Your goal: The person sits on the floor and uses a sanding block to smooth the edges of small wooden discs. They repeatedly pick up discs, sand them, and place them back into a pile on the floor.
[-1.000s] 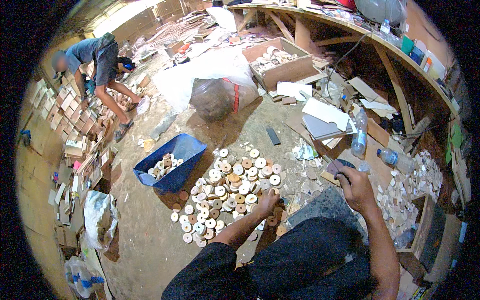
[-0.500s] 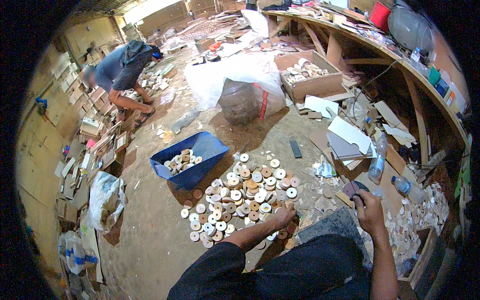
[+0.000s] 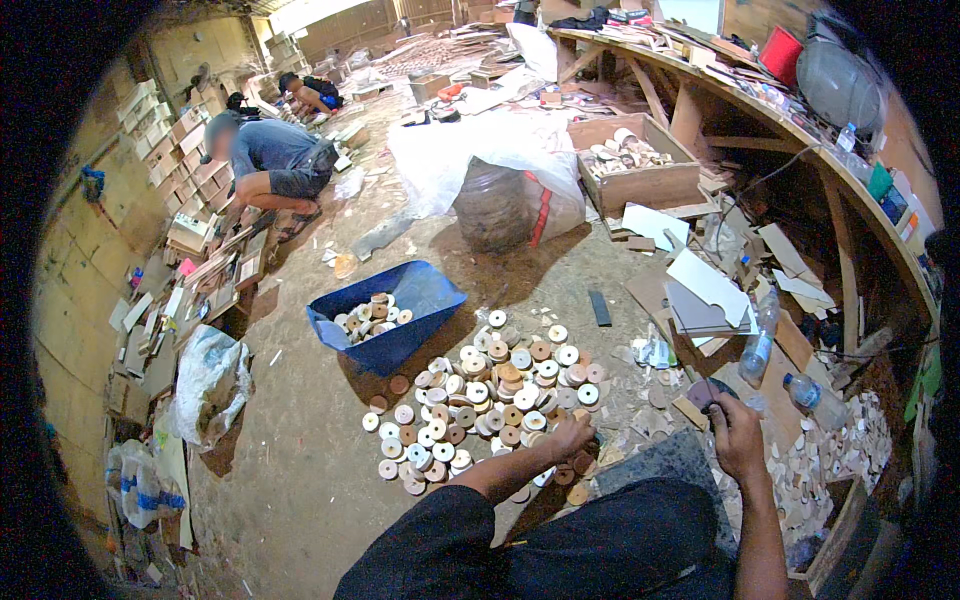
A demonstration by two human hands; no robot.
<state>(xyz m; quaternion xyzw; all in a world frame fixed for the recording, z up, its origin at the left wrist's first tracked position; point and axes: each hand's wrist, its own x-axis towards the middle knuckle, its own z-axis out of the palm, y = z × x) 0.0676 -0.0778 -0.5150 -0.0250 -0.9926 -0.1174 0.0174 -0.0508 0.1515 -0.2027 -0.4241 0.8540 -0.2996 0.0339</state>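
Note:
Many round wooden discs with centre holes (image 3: 470, 390) lie heaped on the floor before me, in white, tan and brown. My left hand (image 3: 570, 437) is closed at the heap's near right edge; whatever its fingers hold is hidden. Further right, my right hand (image 3: 737, 432) grips a dark purplish round disc (image 3: 702, 393) between thumb and fingers, with a thin dark line near it. Between my hands lies a dark grey slab (image 3: 655, 468), next to my leg. Beyond the heap, a blue scoop-shaped bin (image 3: 420, 315) holds more discs.
Small wood scraps (image 3: 830, 445) and plastic bottles (image 3: 815, 398) lie to the right. A wooden crate (image 3: 640, 185) and a plastic-wrapped sack (image 3: 490, 205) stand ahead. A long workbench (image 3: 760, 110) curves along the right. At far left a person (image 3: 275, 160) crouches by stacked boards.
The person at far left has gone from bending over to crouching, and another person shows behind. My view has shifted slightly. Both my hands stay in nearly the same places.

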